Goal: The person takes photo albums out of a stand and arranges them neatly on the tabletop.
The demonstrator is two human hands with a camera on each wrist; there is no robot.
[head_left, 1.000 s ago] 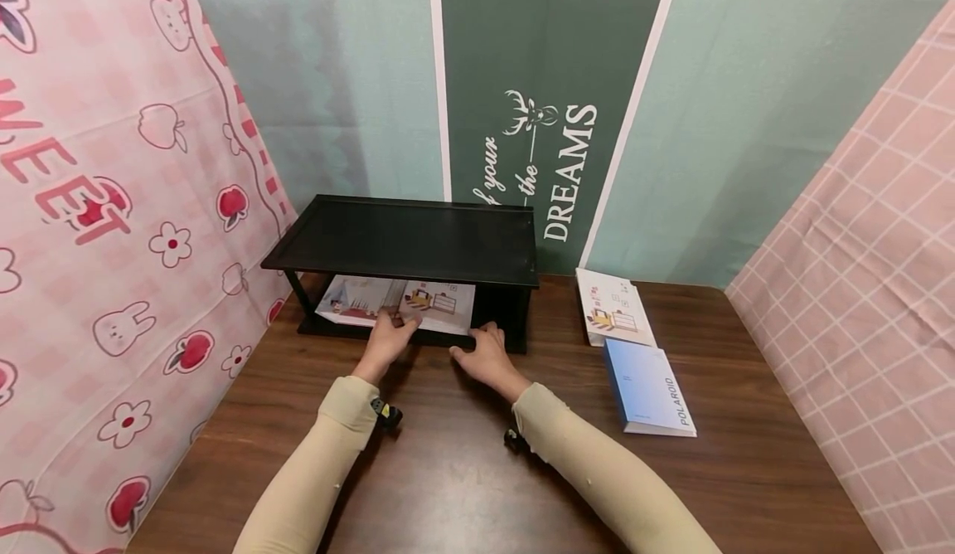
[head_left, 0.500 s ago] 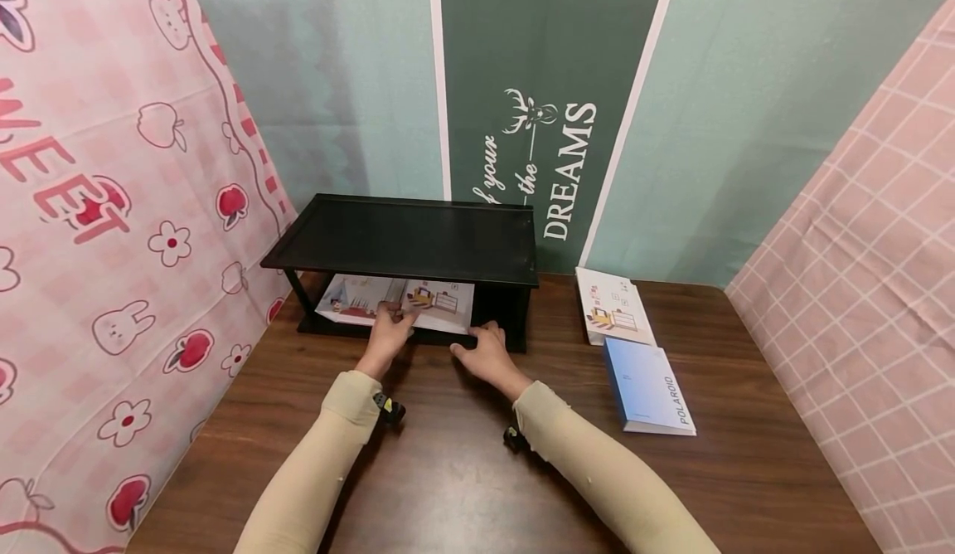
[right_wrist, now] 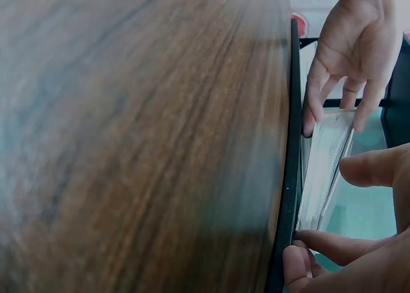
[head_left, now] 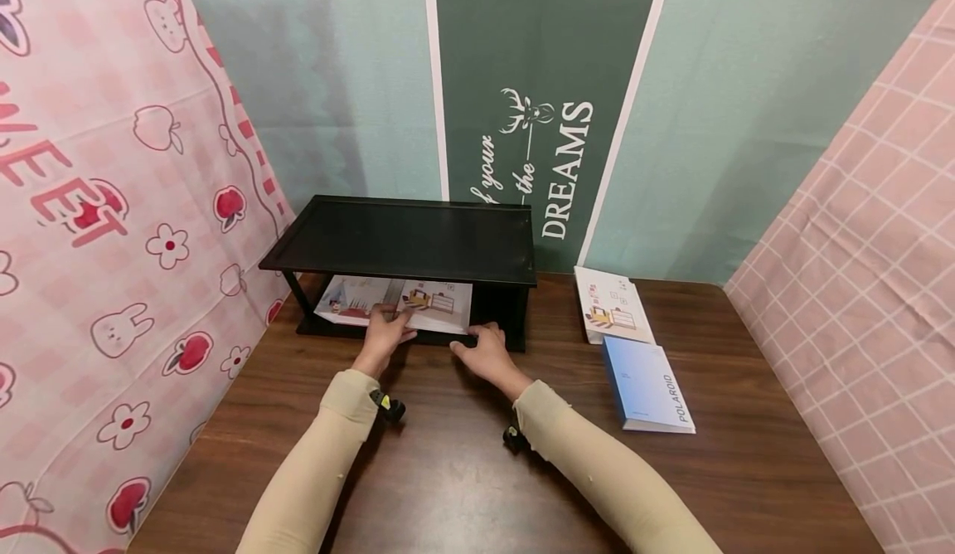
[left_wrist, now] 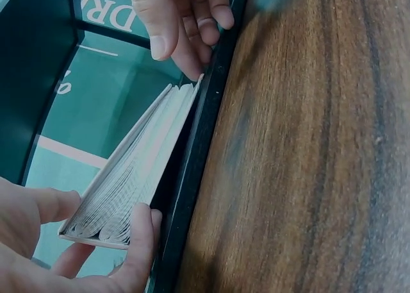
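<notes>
A white book (head_left: 440, 301) with a building drawn on its cover lies on the lower level of a black two-tier shelf (head_left: 403, 239). My left hand (head_left: 382, 340) grips its left end, with the thumb above and fingers below, as the left wrist view shows. The book's page block (left_wrist: 138, 158) faces the shelf's front lip and its pages are slightly fanned. At the opposite end, my right hand (head_left: 488, 355) touches the near corner with a fingertip, and its thumb (right_wrist: 368, 168) is apart from the cover. Another illustrated white book (head_left: 346, 301) lies to the left inside the shelf.
On the table's right side lie a white illustrated book (head_left: 612, 305) and a blue book (head_left: 649, 384) marked POLAROID, close together. The shelf's raised front lip (left_wrist: 192, 171) runs along the wooden table (head_left: 455, 471). Printed curtains hang behind and at both sides.
My left hand has shifted very slightly left at the end of the book. My right hand has hardly moved, and the books on the right stay in place.
</notes>
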